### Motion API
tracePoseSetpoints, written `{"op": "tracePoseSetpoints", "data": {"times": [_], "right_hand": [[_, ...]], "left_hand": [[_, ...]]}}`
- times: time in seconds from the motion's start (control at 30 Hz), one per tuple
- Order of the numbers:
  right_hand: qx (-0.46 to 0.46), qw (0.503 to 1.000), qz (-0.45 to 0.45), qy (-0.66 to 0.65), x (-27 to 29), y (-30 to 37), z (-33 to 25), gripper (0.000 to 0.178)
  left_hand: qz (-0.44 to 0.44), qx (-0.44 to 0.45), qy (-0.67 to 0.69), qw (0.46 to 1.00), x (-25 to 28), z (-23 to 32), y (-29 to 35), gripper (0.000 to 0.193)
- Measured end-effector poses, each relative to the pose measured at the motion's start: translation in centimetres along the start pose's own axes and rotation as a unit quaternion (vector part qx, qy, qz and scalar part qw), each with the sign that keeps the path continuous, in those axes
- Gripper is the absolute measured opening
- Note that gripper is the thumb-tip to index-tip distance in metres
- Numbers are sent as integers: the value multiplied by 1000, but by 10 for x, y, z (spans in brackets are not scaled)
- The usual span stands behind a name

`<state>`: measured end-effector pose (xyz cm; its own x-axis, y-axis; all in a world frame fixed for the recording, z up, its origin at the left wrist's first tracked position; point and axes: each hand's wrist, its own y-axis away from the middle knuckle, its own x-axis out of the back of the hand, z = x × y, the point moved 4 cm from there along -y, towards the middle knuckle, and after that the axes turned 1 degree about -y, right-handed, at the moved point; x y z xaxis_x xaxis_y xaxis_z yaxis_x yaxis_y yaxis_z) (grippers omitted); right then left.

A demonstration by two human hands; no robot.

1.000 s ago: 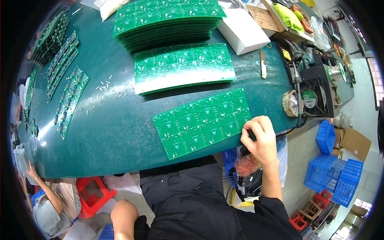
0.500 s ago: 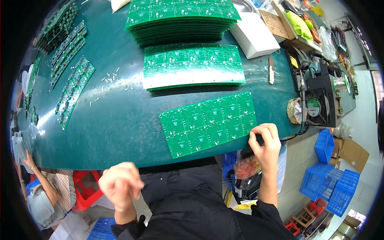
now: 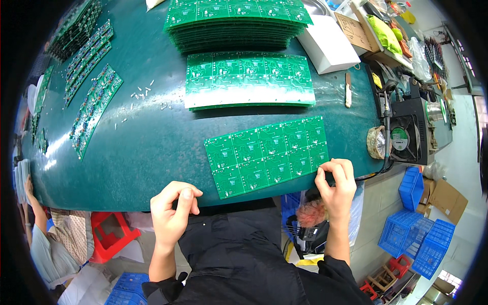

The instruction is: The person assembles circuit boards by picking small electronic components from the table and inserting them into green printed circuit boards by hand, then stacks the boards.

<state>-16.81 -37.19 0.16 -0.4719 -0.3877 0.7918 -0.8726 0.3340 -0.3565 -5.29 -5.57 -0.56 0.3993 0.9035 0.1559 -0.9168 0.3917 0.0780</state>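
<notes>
With stacked panels seemingly left untouched, one circuit-board panel is laid on the surface, the right hand pinched at its corner, the left hand curled, either hold unclear.

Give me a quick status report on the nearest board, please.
Right hand at near right corner of green board, grip unclear. Left hand curled, apart from board. Board flat on table; board stack beyond, not blocking.
</notes>
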Motion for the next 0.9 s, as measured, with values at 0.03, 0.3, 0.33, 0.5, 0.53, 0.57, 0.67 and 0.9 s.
{"op": "tracePoseSetpoints", "data": {"times": [0.03,0.3,0.33,0.5,0.53,0.57,0.67,0.9], "right_hand": [[0,1000,10,2,0,1,-1,20],[3,1000,-21,11,7,-5,-5,19],[-11,999,-48,-6,7,-6,-3,18],[-95,986,-42,-134,19,-11,19,20],[-125,982,-28,-139,17,-11,23,24],[-154,977,-14,-147,15,-13,26,27],[-107,986,-41,-122,2,-17,19,35],[-170,940,11,-296,10,-30,18,36]], "left_hand": [[2,3,-18,1000,0,2,0,20],[38,-113,-196,973,-11,9,-4,11],[42,-99,-235,966,-15,11,-2,16],[28,-122,-355,926,-30,14,0,31],[19,-127,-358,925,-33,16,0,32],[15,-124,-360,924,-34,17,0,33],[14,-151,-369,917,-34,15,0,38],[38,-170,-261,949,-13,41,-23,38]]}}
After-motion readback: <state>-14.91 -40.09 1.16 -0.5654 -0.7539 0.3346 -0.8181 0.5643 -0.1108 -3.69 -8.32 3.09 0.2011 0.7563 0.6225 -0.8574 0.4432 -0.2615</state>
